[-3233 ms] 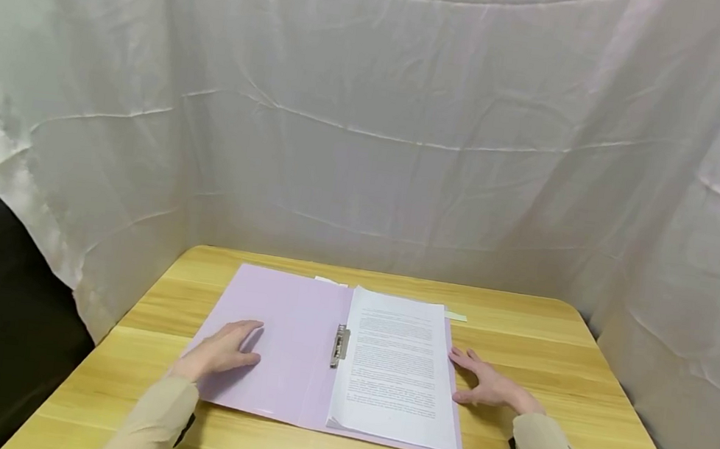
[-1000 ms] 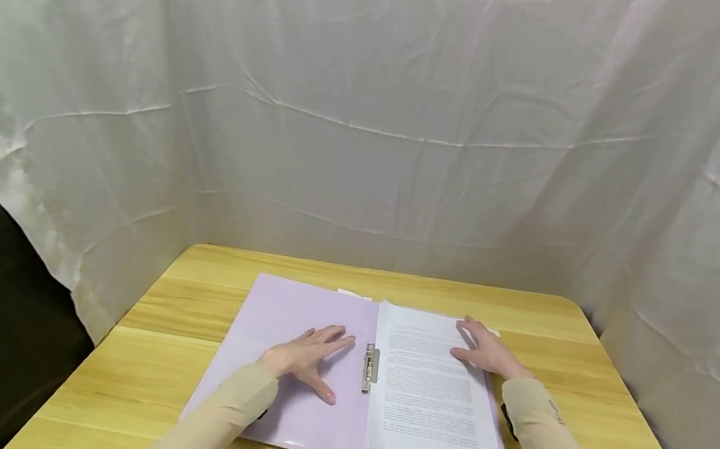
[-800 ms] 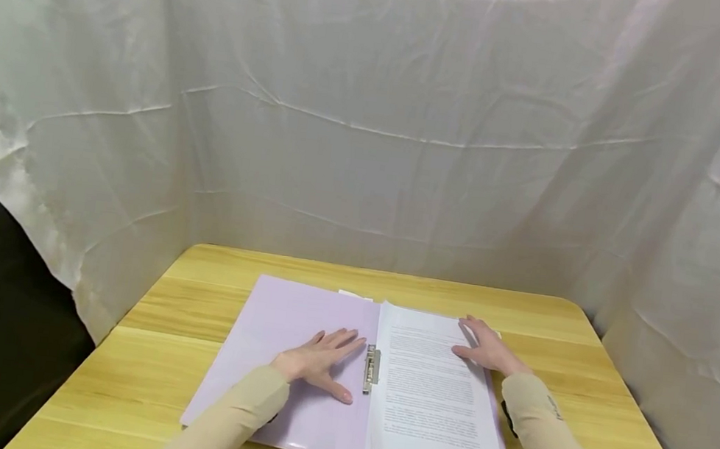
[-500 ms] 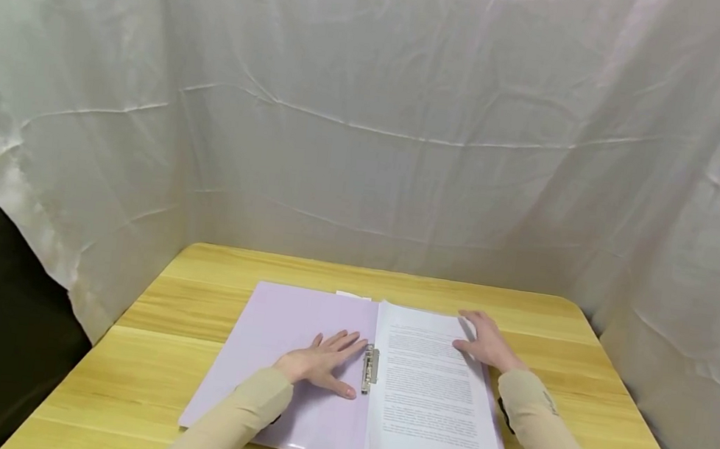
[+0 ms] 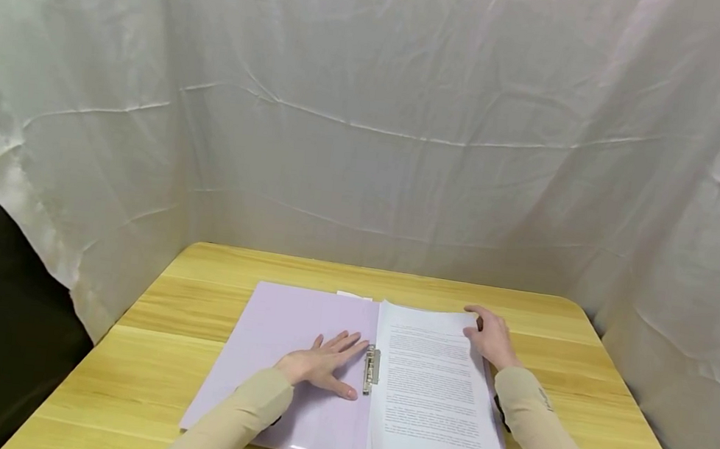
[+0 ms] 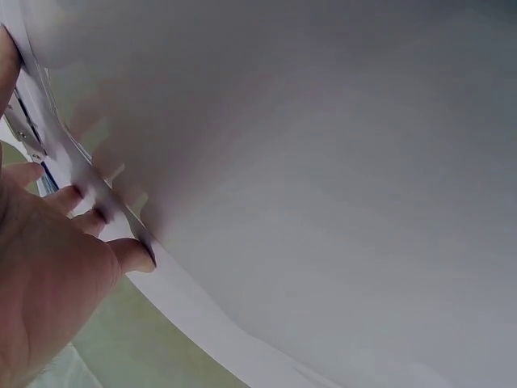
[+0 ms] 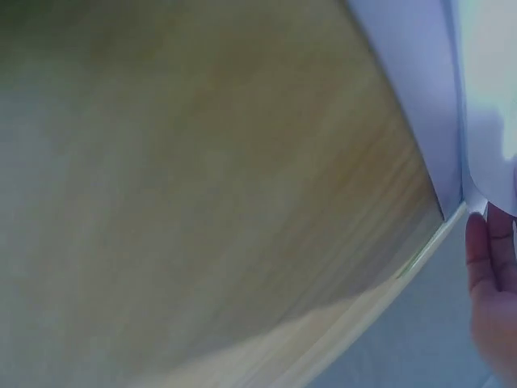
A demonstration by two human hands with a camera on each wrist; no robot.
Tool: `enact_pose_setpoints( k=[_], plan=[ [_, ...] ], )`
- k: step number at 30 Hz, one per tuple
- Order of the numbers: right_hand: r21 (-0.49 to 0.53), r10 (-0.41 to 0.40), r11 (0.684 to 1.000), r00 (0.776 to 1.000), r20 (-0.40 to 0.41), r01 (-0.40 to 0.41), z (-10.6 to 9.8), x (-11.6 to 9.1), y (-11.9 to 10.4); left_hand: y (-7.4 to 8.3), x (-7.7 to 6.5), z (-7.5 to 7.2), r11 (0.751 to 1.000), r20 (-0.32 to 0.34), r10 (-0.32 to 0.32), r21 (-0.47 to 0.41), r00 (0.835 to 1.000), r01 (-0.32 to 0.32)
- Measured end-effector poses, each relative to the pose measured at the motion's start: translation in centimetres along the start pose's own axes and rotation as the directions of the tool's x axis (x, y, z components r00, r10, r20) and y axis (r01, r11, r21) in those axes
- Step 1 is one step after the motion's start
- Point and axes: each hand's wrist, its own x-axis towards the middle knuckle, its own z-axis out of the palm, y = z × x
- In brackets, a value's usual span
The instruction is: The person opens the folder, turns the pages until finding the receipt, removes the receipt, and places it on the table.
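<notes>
The right hand (image 5: 493, 340) is pinching the printed sheets (image 5: 427, 395), left hand (image 5: 319, 364) spread on the clip folder (image 5: 286, 316), page-turning apparently needing lifting next.

Open lilac folder (image 5: 292, 317), printed white sheets (image 5: 429, 403) atop its right half.

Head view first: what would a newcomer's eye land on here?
Probably the open lilac folder on the wooden table, with white printed pages on its right side. Next, the right hand, pinching the pages' far right corner, and the left hand, fingers spread over the left cover beside the metal clip.
</notes>
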Motion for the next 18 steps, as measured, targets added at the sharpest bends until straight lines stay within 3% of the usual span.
enact_pose_setpoints(
  k=[18],
  plan=[
    [-0.116, -0.073, 0.991, 0.997, -0.031, 0.069, -0.49, -0.03, 0.16, -0.06, 0.04, -0.02, 1.000, 0.017, 0.003, -0.011, 1.000, -0.003]
  ],
)
